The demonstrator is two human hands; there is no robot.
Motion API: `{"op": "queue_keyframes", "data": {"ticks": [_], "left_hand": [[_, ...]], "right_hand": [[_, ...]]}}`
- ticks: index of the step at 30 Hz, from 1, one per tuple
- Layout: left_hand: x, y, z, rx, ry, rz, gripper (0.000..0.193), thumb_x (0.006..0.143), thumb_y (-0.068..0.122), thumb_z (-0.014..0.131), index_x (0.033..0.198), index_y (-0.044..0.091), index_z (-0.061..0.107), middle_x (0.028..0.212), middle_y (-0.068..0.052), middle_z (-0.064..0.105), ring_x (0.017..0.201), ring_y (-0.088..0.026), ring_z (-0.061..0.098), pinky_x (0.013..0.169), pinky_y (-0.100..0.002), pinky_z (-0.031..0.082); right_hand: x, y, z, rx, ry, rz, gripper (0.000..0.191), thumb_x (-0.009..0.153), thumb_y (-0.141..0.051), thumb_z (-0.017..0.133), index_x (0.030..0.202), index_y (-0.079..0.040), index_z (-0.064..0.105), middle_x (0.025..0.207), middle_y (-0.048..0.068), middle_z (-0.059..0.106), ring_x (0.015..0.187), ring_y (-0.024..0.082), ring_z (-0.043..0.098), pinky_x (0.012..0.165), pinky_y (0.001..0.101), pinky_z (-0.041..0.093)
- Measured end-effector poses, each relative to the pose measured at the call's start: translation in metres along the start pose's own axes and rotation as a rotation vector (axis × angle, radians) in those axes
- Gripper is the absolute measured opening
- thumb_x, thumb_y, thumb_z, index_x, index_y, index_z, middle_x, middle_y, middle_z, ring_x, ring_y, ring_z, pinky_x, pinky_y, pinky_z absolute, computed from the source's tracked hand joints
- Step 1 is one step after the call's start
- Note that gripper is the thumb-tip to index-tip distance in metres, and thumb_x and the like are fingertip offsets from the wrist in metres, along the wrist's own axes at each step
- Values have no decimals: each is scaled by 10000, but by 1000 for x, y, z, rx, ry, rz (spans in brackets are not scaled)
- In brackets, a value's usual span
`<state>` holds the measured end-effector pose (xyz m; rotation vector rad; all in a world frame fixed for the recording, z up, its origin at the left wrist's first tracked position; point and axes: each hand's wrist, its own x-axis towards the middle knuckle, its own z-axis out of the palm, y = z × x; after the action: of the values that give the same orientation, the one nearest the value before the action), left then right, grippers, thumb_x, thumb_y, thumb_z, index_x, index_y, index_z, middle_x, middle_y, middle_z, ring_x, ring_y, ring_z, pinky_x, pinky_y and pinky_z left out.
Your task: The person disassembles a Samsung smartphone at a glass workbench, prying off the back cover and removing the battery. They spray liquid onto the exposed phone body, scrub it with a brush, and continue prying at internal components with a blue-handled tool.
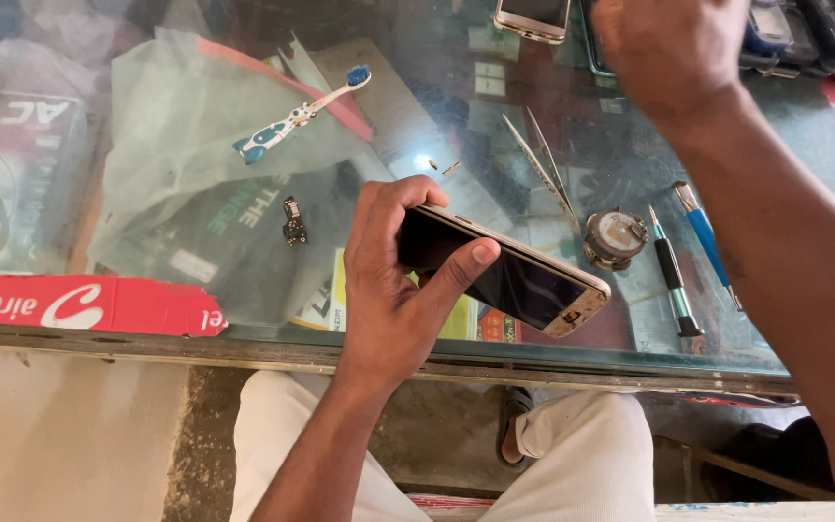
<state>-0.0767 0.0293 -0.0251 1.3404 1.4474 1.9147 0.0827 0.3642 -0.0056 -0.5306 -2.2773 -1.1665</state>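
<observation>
My left hand (393, 280) grips a gold-edged smartphone (524, 280) with a dark screen, thumb pressed on the glass, holding it tilted just above the glass countertop (630, 329). My right hand (674, 48) is raised at the far side of the counter, fingers curled; I cannot see anything in it. Metal tweezers (543, 169) lie just beyond the phone, next to a small round tin (615, 237). Two screwdrivers (674, 275), one black and one blue (703, 232), rest to the right of the tin.
A toothbrush (297, 114) lies on a crumpled green plastic sheet (176, 126). A small dark phone part (294, 222) and tiny screws (437, 166) sit nearby. Another phone (532, 17) and several handsets (814, 29) lie at the far edge. A red strip (79, 302) marks the counter's near edge.
</observation>
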Motion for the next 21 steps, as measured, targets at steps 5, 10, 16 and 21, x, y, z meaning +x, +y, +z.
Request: {"op": "queue_keyframes", "data": {"ticks": [5,10,16,21], "left_hand": [[2,2,0,13,0,-30,410,944,208,829,1221,44,573,1119,-21,501,896,-98,556,773,-259,515],[1,2,0,-6,-1,-38,403,943,185,829,1212,40,567,1112,-18,490,885,-92,531,766,-246,505],[1,2,-1,12,7,-48,397,937,184,829,1206,46,571,1093,-13,483,872,-88,523,762,-249,494],[2,3,-1,1,9,-52,399,931,187,827,1205,45,574,1085,-11,476,876,-88,505,767,-249,479]], "right_hand": [[34,-53,7,54,129,-133,200,921,-86,637,1091,5,691,951,72,682,925,186,638,769,353,528],[29,-62,22,76,13,-134,207,958,-67,619,1114,41,702,954,62,696,1026,192,644,779,334,550],[21,-59,39,180,-193,-68,94,897,-143,672,938,-75,722,901,27,710,1002,238,674,773,431,564],[26,-54,34,237,-228,-18,130,959,-212,705,913,-92,726,957,21,712,1015,243,671,786,451,560]]}}
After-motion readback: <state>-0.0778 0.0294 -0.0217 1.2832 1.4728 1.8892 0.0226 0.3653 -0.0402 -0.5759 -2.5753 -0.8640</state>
